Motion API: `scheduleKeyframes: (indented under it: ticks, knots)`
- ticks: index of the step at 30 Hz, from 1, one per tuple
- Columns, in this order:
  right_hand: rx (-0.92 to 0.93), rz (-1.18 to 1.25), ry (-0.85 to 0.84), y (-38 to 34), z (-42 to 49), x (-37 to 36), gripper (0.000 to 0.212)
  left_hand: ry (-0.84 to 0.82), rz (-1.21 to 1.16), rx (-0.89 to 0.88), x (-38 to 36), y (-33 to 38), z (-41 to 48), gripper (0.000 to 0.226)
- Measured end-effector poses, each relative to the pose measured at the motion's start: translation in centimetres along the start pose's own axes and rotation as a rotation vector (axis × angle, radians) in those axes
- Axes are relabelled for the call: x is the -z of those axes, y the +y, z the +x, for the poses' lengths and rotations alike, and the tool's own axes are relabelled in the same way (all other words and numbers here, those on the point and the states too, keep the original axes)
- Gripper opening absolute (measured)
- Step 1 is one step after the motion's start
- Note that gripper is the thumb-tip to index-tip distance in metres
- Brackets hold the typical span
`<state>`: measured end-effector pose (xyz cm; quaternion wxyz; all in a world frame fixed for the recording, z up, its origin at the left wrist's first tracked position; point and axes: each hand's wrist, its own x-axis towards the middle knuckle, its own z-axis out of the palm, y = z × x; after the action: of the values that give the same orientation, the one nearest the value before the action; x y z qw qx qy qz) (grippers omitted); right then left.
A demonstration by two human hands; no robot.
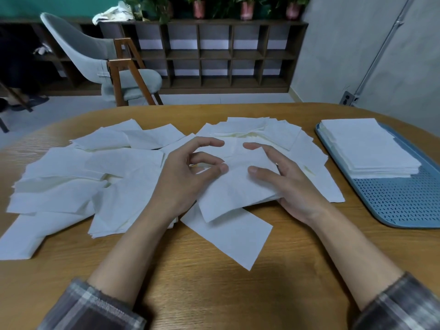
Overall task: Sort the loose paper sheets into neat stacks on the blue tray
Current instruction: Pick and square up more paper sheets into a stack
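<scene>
My right hand (289, 184) grips one sheet (233, 189), thumb on top. My left hand (188, 175) is half curled, thumb tip on that sheet's edge; I cannot tell if it pinches. Loose sheets (78, 184) spread left of my left hand. Blue tray (404, 206) lies right of my right hand and carries a neat stack (366, 146).
</scene>
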<state>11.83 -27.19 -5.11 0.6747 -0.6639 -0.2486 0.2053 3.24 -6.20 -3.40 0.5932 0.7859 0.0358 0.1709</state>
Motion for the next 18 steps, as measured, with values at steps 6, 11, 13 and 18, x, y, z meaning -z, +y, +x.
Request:
scheduleKeyframes:
  ticks: [6,11,13,18]
  knots:
    - [0.049,-0.141,-0.021,-0.2,-0.2,-0.4,0.066,0.016,0.018,-0.031,0.1,-0.2,0.0,0.035]
    - [0.079,-0.172,-0.041,-0.3,-0.5,-0.7,0.072,0.016,0.08,-0.096,0.0,-0.4,0.1,0.036]
    - [0.081,-0.203,-0.042,-0.4,-0.4,-0.8,0.071,0.025,0.101,-0.114,0.1,-0.4,0.1,0.037]
    - [0.107,-0.295,-0.013,-0.4,-0.5,-1.1,0.068,0.108,0.238,-0.181,-0.1,-1.3,0.2,0.042]
